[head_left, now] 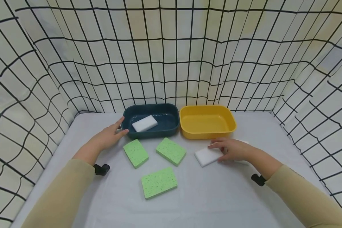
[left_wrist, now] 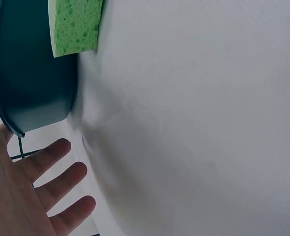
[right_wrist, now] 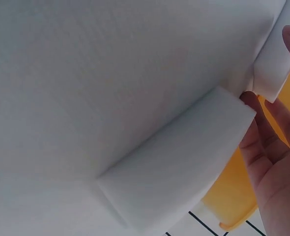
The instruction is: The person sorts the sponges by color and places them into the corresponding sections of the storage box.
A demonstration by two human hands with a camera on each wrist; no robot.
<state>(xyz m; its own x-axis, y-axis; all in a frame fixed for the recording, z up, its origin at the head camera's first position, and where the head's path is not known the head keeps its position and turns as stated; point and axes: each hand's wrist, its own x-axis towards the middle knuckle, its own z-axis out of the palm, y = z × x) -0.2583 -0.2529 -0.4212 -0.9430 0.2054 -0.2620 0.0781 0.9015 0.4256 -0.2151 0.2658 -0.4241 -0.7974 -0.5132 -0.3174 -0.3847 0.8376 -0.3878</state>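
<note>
A white block (head_left: 206,155) lies flat on the white cloth (head_left: 205,202), right of the frame's centre, with the right hand (head_left: 234,149) over its right part. The thumb lies at its near edge and the fingers reach across toward its far side, bent and a little parted from the thumb; whether they pinch it I cannot tell. In the right wrist view a second white block (right_wrist: 177,162) fills the lower middle, its upper right corner next to the fingers. The right forearm comes in from the lower right, hand pointing left, back of the hand upward

At the left end of the dark blue tray (head_left: 156,135), the left hand (head_left: 106,138) touches the rim with thumb and index finger set wide apart; its other three fingers stretch out straight and spread, clear of the tray. That arm rises from the lower left. A third white block (head_left: 144,123) lies inside the tray, the yellow tray (head_left: 208,135) stands just beside it on the right, and three green sponges (head_left: 171,151) lie mid-frame below the trays
</note>
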